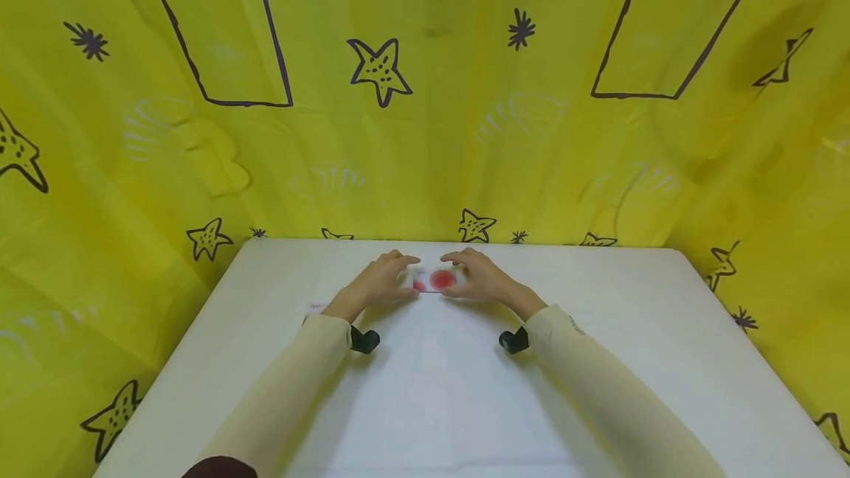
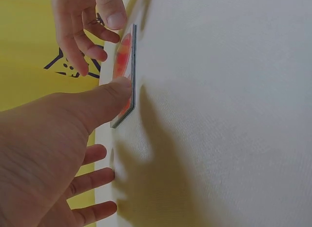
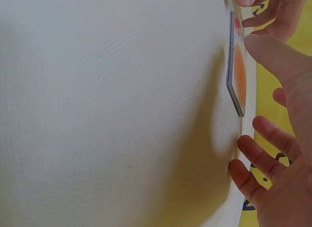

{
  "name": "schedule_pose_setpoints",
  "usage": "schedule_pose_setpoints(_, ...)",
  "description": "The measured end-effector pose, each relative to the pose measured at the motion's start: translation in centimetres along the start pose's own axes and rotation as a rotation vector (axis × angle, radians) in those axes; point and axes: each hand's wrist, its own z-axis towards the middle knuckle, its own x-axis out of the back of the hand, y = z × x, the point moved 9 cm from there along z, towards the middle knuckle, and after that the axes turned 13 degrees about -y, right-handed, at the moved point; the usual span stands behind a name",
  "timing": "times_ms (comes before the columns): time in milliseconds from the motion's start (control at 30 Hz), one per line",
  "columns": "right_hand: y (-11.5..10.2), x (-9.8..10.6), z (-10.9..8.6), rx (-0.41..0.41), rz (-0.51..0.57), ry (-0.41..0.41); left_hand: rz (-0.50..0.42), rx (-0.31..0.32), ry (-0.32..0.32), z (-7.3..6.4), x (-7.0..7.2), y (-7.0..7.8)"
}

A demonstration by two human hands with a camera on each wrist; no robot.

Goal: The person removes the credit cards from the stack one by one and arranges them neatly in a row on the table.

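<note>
A small flat stack of thin cards (image 1: 434,280), white with red discs on its face, lies on the white table near its far edge. Its layered dark and light edge shows in both wrist views. On its left side is my left hand (image 1: 381,279), the straight thumb (image 2: 114,92) overlapping the card face and the other fingers spread apart. From the right comes my right hand (image 1: 485,279), with its thumb (image 3: 265,51) over the card's face edge and its fingers loosely bent beside the stack. Each hand's index finger is hidden behind its thumb in its own wrist view.
Another pale printed piece (image 1: 315,309) lies partly under the left wrist. Dark wrist mounts (image 1: 364,341) stick out from both sleeves. A yellow curtain (image 1: 425,146) with drawn stars hangs behind the white table (image 1: 432,404).
</note>
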Motion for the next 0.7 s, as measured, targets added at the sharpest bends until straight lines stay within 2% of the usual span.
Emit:
schedule_pose_setpoints(233, 1.2, -0.4, 0.0, -0.108, 0.043, -0.061, 0.045, 0.001, -0.012, 0.4, -0.1, 0.3)
schedule_pose_setpoints(533, 1.4, -0.3, 0.1, -0.115, 0.011, -0.077, 0.07, 0.038, -0.025, 0.8, -0.2, 0.3)
schedule_pose_setpoints(700, 1.8, -0.5, 0.2, -0.14, 0.027, -0.094, 0.073, 0.05, -0.029, 1.0, -0.2, 0.3)
